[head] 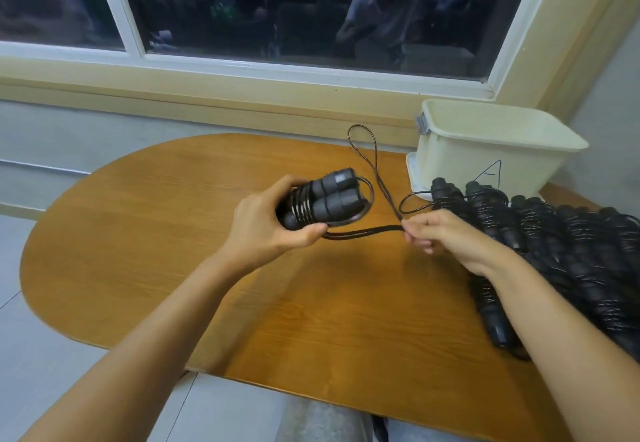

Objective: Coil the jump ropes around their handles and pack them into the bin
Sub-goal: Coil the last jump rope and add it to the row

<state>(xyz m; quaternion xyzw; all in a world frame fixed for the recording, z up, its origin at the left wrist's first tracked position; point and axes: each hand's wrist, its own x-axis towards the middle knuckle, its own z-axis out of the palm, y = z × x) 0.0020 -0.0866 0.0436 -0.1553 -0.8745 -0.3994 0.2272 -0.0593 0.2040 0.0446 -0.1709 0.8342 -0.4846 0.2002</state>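
Note:
My left hand [268, 225] grips a pair of black jump rope handles [329, 195] held side by side above the table, with several turns of black rope wound around them. The loose doubled rope [363, 232] runs right from the handles to my right hand [440, 233], which pinches it. Beyond the pinch, a long rope loop [362, 136] reaches toward the wall. A cream plastic bin [491, 150] stands at the table's far right, marked with a letter A.
A pile of several coiled black jump ropes [554, 254] lies along the right side of the oval wooden table [173, 268], under my right forearm. A window and sill run behind the table. The floor shows to the left.

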